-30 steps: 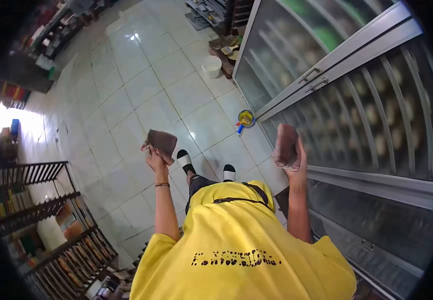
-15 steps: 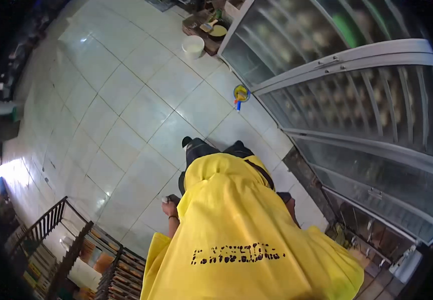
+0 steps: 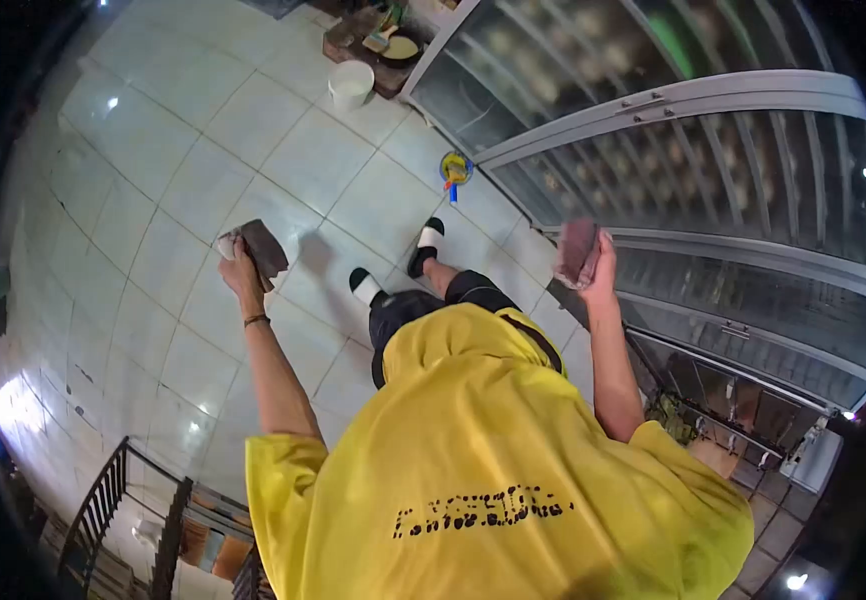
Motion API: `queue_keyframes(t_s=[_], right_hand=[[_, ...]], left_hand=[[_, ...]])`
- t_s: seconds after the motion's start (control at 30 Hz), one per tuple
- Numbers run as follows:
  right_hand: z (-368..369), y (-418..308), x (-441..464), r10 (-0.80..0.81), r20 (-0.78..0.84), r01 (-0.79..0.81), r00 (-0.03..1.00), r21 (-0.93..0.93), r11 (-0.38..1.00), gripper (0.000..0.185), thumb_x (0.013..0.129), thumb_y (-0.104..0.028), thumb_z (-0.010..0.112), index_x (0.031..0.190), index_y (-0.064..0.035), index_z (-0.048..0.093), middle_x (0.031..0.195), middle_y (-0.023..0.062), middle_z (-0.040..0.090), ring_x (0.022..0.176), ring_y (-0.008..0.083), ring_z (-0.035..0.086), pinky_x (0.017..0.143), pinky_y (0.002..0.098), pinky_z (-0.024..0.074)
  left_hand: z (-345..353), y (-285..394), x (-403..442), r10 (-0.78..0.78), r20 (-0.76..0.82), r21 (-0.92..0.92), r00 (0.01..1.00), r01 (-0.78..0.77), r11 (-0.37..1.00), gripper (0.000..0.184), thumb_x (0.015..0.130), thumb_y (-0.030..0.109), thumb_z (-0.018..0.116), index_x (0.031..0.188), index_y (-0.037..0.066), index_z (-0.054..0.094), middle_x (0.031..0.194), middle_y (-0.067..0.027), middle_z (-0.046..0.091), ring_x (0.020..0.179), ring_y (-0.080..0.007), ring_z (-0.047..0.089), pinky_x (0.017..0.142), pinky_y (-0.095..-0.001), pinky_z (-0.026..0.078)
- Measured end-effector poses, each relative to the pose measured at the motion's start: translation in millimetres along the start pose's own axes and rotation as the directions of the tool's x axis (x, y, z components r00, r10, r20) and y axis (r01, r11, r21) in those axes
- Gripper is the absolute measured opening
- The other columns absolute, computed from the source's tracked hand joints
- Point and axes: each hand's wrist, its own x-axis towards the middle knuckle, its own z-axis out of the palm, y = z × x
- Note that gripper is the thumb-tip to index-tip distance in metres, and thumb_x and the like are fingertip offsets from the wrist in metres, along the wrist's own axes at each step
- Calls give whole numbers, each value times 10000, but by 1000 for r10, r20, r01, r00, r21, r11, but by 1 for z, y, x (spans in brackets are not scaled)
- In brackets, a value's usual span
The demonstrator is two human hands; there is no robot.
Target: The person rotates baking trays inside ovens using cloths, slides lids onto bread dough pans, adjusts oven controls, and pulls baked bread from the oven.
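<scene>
My left hand (image 3: 239, 267) is raised out to the left over the tiled floor, its fingers closed on a dark grey-brown folded cloth (image 3: 266, 252) with a paler part at the hand. Out to the right, my right hand (image 3: 604, 265) grips a mauve-brown folded cloth (image 3: 578, 250) in front of the glass cabinet. Some of the fingers are hidden behind the cloths. Below and between the arms are my yellow shirt (image 3: 493, 420) and my feet in black and white slides (image 3: 431, 240).
A tall glass-doored cabinet (image 3: 573, 140) with racks inside runs along the right. Near its base stands a blue and yellow container (image 3: 455, 168) with a brush. Farther off are a white bucket (image 3: 351, 85) and a pan (image 3: 400, 48). A dark slatted rack (image 3: 98, 500) stands at lower left.
Both arms have swung outward and forward from beside the body. The right hand, hidden before, is now visible, and the cloths show clearly. The feet are more visible, and the view has shifted slightly.
</scene>
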Motion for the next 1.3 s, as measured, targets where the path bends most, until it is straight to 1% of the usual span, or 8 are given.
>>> queue_keyframes(t_s=[0.23, 0.57, 0.73, 0.97, 1.07, 1.17, 1.23, 1.3], right_hand=[[228, 5, -75, 151, 365, 62, 919, -510, 858, 284, 959, -373, 586, 816, -129, 607, 561, -67, 515, 421, 74, 472, 377, 260, 350], [205, -4, -31, -9, 489, 61, 872, -90, 994, 440, 1029, -332, 449, 740, -43, 612, 422, 56, 507, 251, 189, 424, 275, 301, 338], [165, -94, -94, -134, 238, 66, 962, 272, 960, 395, 1015, -399, 453, 1105, -37, 583, 889, 97, 635, 719, 207, 596, 623, 365, 500], [-55, -110, -98, -390, 264, 41, 882, 781, 623, 553, 1007, -473, 422, 1375, -64, 472, 1332, 143, 558, 1178, 306, 576, 983, 518, 480], [-126, -83, -143, -687, 105, 311, 719, 835, 453, 537, 983, -380, 525, 1407, -68, 416, 1375, 143, 520, 1204, 297, 558, 1023, 502, 457], [-213, -31, -148, -907, -416, 928, 64, -309, 207, 547, 957, -302, 604, 1415, -83, 399, 1388, 131, 506, 1200, 284, 553, 1019, 491, 461], [-235, 9, -238, -532, -603, 736, 595, 674, 59, 561, 910, -283, 675, 1383, -101, 434, 1326, 103, 539, 1167, 267, 553, 1026, 362, 443], [-273, 15, -299, -520, -627, 624, 580, 752, -212, 569, 905, -284, 680, 1380, -98, 428, 1326, 104, 534, 1160, 281, 553, 987, 411, 473]], left_hand=[[34, 111, -126, 156, 272, -483, 950, -6, 875, 358, 930, 283, 626, 1079, -43, 619, 938, -96, 658, 824, -158, 604, 725, -309, 494], [94, 207, -208, 265, 476, -584, 839, 76, 808, 310, 961, 222, 587, 1170, -8, 583, 983, -69, 646, 911, -146, 597, 780, -268, 482], [157, 265, -249, 447, 812, -316, 374, -361, 877, 211, 980, 207, 567, 1075, 19, 583, 807, 15, 562, 704, -77, 483, 614, -249, 401], [287, 280, -381, 508, 841, -407, 189, -397, 822, 295, 1019, 276, 512, 1156, 17, 545, 947, -32, 605, 889, -104, 574, 796, -254, 481], [303, 275, -449, 338, 939, -328, -72, -489, 808, 359, 1012, 306, 539, 1243, 31, 551, 1017, -4, 567, 894, -85, 519, 724, -235, 452], [352, 242, -525, 3, 927, -212, -375, -518, 829, 238, 1008, 307, 545, 1024, 75, 592, 837, 30, 559, 681, -55, 495, 547, -217, 382], [317, 199, -559, -161, 909, -103, -384, -583, 806, 227, 1003, 317, 553, 938, 101, 575, 772, 54, 541, 619, -41, 448, 512, -209, 335], [349, 169, -617, -193, 878, -152, -438, -639, 754, 261, 996, 347, 560, 972, 88, 591, 803, 43, 555, 658, -50, 471, 549, -210, 358]])
